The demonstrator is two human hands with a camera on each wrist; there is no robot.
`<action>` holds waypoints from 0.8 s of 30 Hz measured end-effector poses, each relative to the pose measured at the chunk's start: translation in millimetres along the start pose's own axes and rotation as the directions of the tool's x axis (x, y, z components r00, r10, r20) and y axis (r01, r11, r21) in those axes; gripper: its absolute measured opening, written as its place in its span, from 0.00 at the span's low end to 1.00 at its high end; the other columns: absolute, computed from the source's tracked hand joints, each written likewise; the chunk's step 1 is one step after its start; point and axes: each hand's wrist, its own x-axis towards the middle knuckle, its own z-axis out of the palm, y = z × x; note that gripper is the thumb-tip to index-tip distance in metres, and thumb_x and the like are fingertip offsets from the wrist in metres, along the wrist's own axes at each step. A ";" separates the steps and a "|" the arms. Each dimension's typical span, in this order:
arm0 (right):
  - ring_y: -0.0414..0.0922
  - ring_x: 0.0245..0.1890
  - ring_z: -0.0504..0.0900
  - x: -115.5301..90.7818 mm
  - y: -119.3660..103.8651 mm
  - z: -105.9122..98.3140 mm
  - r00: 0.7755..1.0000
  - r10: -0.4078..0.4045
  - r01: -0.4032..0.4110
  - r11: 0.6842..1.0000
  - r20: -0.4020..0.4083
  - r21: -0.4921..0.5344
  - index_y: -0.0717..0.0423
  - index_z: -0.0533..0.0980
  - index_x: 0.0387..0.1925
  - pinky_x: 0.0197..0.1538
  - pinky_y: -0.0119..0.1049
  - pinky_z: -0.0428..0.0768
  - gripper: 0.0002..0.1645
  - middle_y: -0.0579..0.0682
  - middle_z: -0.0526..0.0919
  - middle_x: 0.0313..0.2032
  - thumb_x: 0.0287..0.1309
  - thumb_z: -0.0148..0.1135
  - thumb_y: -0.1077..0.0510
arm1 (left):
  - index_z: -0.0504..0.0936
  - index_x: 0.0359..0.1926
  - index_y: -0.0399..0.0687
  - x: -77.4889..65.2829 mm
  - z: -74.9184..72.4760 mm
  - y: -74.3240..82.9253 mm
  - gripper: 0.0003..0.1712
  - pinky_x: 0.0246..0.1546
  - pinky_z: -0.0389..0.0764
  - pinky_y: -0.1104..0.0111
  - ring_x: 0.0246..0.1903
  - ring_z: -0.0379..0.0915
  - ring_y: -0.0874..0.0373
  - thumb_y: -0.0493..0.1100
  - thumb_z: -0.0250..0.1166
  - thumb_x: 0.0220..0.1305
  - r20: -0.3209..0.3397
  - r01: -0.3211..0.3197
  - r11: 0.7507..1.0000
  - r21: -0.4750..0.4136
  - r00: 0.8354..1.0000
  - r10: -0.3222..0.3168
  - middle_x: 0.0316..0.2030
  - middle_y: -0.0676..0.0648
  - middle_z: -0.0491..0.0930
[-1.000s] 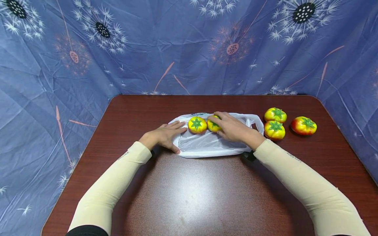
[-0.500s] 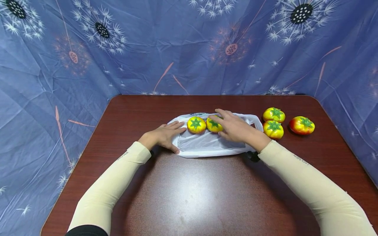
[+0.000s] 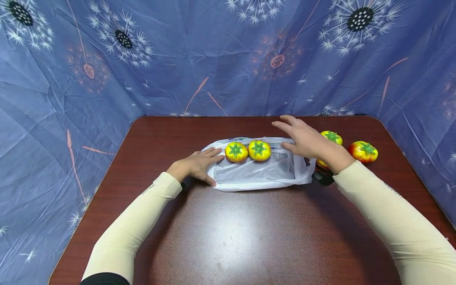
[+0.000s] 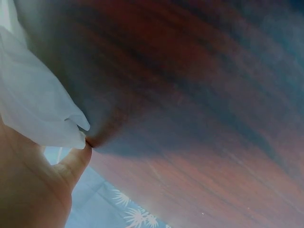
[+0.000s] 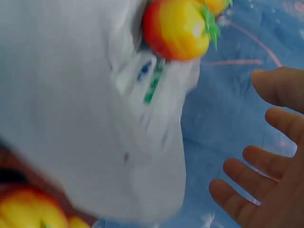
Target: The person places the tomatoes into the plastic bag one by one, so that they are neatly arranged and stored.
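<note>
A white plastic bag lies on the table with its mouth spread. Two yellow-and-red tomatoes with green star-shaped leaves, a left tomato and a right tomato, sit side by side in it. My left hand rests at the bag's left end, fingers straight and spread; the left wrist view has its thumb touching the plastic edge. Over the bag's right end hovers my right hand, its spread fingers holding nothing. The right wrist view also puts that hand apart from the nearer bagged tomato.
Beyond my right hand are a back tomato, a front tomato mostly hidden by the wrist, and a redder tomato farther right. A blue patterned cloth hangs behind the brown table.
My right hand has let go of the right tomato, leaving it in the bag, and moved up and to the right. My left hand stays where it was.
</note>
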 end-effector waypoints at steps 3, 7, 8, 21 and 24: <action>0.66 0.72 0.57 -3.8 8.7 -7.7 1.000 0.017 -0.017 1.000 -0.016 -0.001 0.51 0.59 0.75 0.66 0.66 0.66 0.40 0.64 0.53 0.75 0.64 0.62 0.57 | 0.50 0.79 0.58 0.0 0.2 0.0 0.62 0.75 0.48 0.42 0.81 0.31 0.49 0.68 0.72 0.50 -0.003 -0.002 1.000 0.000 1.000 0.002 0.81 0.50 0.36; 0.68 0.72 0.58 -8.4 20.4 -10.8 0.999 0.034 -0.034 0.999 -0.023 0.010 0.53 0.60 0.74 0.67 0.67 0.64 0.39 0.66 0.54 0.75 0.64 0.62 0.57 | 0.50 0.79 0.57 -0.7 0.0 -0.3 0.62 0.75 0.47 0.41 0.81 0.31 0.48 0.67 0.72 0.50 -0.010 -0.004 1.000 -0.005 1.000 0.004 0.81 0.49 0.37; 0.68 0.71 0.58 -9.7 23.4 -10.7 0.999 0.038 -0.038 0.999 -0.022 0.010 0.53 0.60 0.74 0.67 0.68 0.63 0.39 0.66 0.54 0.74 0.64 0.62 0.57 | 0.50 0.79 0.57 -0.8 0.0 -0.2 0.62 0.76 0.47 0.42 0.81 0.31 0.49 0.67 0.72 0.50 -0.009 -0.004 1.000 -0.007 1.000 0.004 0.81 0.49 0.37; 0.71 0.72 0.53 -36.4 64.9 -24.7 0.988 0.149 -0.147 0.988 -0.038 0.055 0.56 0.60 0.74 0.67 0.71 0.57 0.38 0.70 0.52 0.74 0.65 0.60 0.54 | 0.50 0.79 0.57 -0.6 2.6 -2.2 0.62 0.75 0.47 0.41 0.80 0.31 0.48 0.68 0.72 0.50 -0.014 -0.016 1.000 -0.009 1.000 0.015 0.81 0.49 0.37; 0.71 0.72 0.54 -45.8 75.3 -24.6 0.985 0.161 -0.157 0.985 -0.059 0.065 0.58 0.60 0.73 0.67 0.71 0.57 0.38 0.71 0.53 0.73 0.66 0.60 0.54 | 0.50 0.79 0.57 0.3 2.7 -1.3 0.62 0.75 0.47 0.41 0.80 0.32 0.48 0.68 0.72 0.49 -0.017 -0.015 1.000 -0.012 1.000 0.015 0.81 0.49 0.37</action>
